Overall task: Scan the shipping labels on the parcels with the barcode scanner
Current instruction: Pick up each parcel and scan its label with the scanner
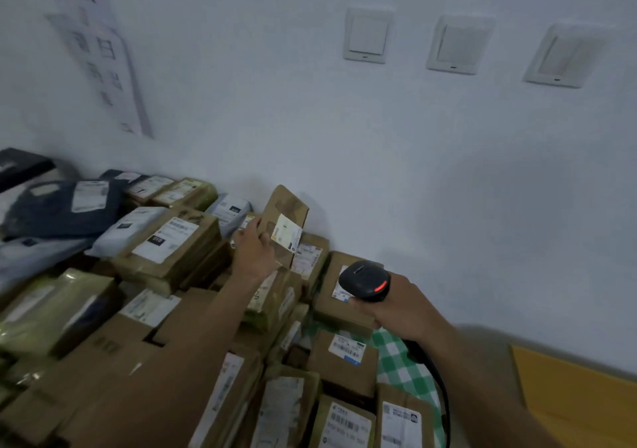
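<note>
Head | left hand [253,251] holds parcel [287,208] | right hand [400,306] grips scanner [365,280] | green-checked cloth [400,368], white wall [344,154], probably switches [367,35]

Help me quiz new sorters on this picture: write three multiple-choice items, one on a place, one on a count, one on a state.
1. Where is the barcode scanner?
A. gripped in the right hand
B. lying on a box
C. hanging on the wall

2. How many wall switches are there?
A. two
B. three
C. five

3. How is the cardboard parcel in the left hand placed?
A. lying flat
B. tipped up, shipping label facing the camera
C. torn open

1 A: fingers wrap its handle.
2 B: three plates sit in a row.
3 B: it is held tilted, label in sight.
</note>
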A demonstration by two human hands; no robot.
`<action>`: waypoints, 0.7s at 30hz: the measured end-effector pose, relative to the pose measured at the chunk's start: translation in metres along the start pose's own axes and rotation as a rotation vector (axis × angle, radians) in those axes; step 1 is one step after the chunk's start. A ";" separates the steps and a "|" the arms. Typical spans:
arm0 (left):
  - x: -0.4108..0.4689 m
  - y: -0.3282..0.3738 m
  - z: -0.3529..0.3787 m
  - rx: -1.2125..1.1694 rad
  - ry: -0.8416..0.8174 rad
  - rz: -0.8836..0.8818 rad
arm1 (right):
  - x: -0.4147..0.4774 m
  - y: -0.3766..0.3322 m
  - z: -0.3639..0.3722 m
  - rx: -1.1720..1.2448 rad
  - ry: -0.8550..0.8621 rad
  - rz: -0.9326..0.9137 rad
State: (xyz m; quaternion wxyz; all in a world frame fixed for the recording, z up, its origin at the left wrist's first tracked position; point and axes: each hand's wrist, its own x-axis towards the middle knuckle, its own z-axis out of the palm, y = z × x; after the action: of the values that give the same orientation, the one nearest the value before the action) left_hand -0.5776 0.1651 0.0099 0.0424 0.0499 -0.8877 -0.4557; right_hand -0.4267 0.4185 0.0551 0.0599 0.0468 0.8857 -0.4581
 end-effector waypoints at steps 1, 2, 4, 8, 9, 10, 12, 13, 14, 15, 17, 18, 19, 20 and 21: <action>0.001 -0.006 -0.005 0.033 -0.004 -0.018 | 0.003 -0.003 0.003 -0.002 -0.010 -0.006; -0.001 -0.011 -0.009 0.054 -0.014 -0.035 | 0.005 -0.004 0.005 -0.005 -0.023 -0.007; -0.008 -0.017 -0.012 0.109 -0.017 -0.096 | 0.007 -0.005 0.008 0.000 -0.037 -0.004; -0.018 -0.019 -0.004 0.441 0.168 -0.005 | 0.005 0.002 0.005 -0.005 -0.024 0.007; -0.020 -0.013 0.003 0.443 0.202 0.062 | 0.004 0.006 0.002 -0.002 -0.015 0.020; -0.023 -0.004 0.010 0.406 0.184 0.152 | 0.004 0.012 -0.002 0.000 -0.003 0.040; -0.033 0.016 0.034 0.299 0.075 0.314 | 0.004 0.027 -0.012 -0.013 0.024 0.087; -0.038 0.026 0.050 0.257 -0.007 0.345 | 0.004 0.035 -0.017 -0.021 0.035 0.112; -0.044 0.033 0.069 0.234 -0.087 0.353 | 0.003 0.042 -0.022 -0.025 0.046 0.132; -0.047 0.036 0.089 0.216 -0.171 0.310 | 0.004 0.050 -0.026 -0.024 0.060 0.148; -0.045 0.026 0.136 0.187 -0.304 0.181 | 0.004 0.068 -0.033 -0.020 0.088 0.181; -0.043 0.018 0.157 0.189 -0.338 0.119 | 0.006 0.077 -0.035 -0.018 0.092 0.202; -0.037 -0.001 0.182 0.207 -0.365 0.044 | 0.008 0.087 -0.037 -0.014 0.088 0.224; -0.027 -0.023 0.206 0.229 -0.383 -0.035 | 0.011 0.097 -0.039 -0.003 0.090 0.243; -0.021 -0.044 0.227 0.228 -0.387 -0.102 | 0.015 0.108 -0.040 0.008 0.092 0.261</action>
State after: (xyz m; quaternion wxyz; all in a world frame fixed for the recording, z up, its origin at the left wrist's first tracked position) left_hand -0.5824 0.3249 -0.1579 -0.1578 0.0110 -0.9214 -0.3549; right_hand -0.4294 0.5135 -0.0113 0.0779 0.1827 0.8721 -0.4473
